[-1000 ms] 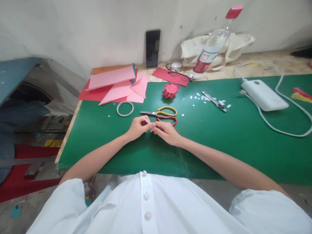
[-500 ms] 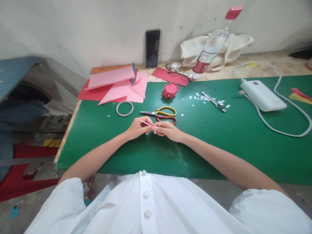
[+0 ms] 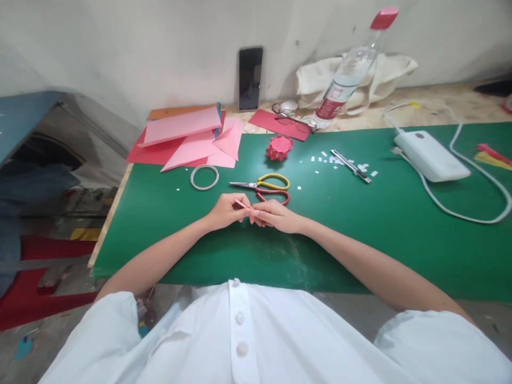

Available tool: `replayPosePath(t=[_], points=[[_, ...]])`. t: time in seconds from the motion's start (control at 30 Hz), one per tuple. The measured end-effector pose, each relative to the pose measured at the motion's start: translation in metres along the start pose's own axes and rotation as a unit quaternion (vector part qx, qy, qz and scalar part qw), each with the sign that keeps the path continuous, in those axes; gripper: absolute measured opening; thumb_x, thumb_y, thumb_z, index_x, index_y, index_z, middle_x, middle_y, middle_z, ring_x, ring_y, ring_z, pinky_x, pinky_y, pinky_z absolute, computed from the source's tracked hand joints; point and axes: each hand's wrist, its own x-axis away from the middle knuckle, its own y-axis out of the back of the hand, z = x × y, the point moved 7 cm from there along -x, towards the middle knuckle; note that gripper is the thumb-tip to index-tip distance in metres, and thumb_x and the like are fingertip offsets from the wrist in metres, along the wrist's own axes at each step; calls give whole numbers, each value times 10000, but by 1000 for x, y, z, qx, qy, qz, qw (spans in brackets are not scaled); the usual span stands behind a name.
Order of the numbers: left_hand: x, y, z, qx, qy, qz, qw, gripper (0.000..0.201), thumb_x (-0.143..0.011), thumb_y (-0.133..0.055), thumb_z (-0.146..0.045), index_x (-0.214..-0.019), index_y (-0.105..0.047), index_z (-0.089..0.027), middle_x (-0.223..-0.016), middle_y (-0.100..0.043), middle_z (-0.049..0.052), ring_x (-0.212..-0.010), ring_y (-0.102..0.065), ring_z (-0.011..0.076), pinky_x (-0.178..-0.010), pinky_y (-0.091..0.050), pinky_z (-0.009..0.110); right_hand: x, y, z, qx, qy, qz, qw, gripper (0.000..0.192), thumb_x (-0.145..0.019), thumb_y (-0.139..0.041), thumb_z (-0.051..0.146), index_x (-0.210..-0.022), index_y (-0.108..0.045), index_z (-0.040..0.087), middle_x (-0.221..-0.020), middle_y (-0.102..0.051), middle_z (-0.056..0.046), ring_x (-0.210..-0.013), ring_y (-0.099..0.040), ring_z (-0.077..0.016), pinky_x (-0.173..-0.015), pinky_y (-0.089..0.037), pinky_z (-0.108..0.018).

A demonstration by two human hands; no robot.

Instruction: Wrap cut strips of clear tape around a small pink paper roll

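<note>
My left hand (image 3: 227,211) and my right hand (image 3: 276,216) meet fingertip to fingertip low over the green mat (image 3: 168,234). Between them they pinch a thin pink paper strip (image 3: 242,205), which pokes up and to the left out of my left fingers. Just behind my hands lie scissors (image 3: 264,188) with yellow and red handles, blades pointing left. A roll of tape (image 3: 205,177) lies to the left of the scissors. A folded red paper flower (image 3: 279,147) sits further back on the mat.
Pink and red paper sheets (image 3: 188,140) are stacked at the back left. A utility knife (image 3: 351,166) lies among small white scraps. A white power bank (image 3: 431,156) with cable sits right. A phone (image 3: 250,78), glasses (image 3: 294,122), a bottle (image 3: 350,69) and a cloth bag (image 3: 372,77) line the wall.
My hands have stayed together and sunk slightly toward the mat. The pink strip has tilted in my fingers from pointing up to lying flatter, poking left.
</note>
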Motion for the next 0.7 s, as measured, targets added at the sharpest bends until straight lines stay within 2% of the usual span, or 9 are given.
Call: replayPosePath(t=[0.47, 0.7], points=[[-1, -2, 1, 3, 55, -6, 998, 538, -656, -849, -591, -622, -520, -167, -521, -605, -19, -421, -493, 63, -425, -349, 181, 0, -1, 4, 93, 27, -9, 995, 543, -1054, -373, 555, -817, -639, 145, -632, -594, -10, -578, -559, -117, -617, -432, -224], [-1, -1, 2, -37, 49, 16, 998, 547, -708, -808, -618, -623, -509, -168, -524, -565, -39, -441, -492, 64, -446, -341, 187, -1, -2, 8, 126, 36, -10, 991, 536, -1068, -340, 511, -829, -649, 144, -640, -603, -16, -572, -552, -111, -613, -417, -217]])
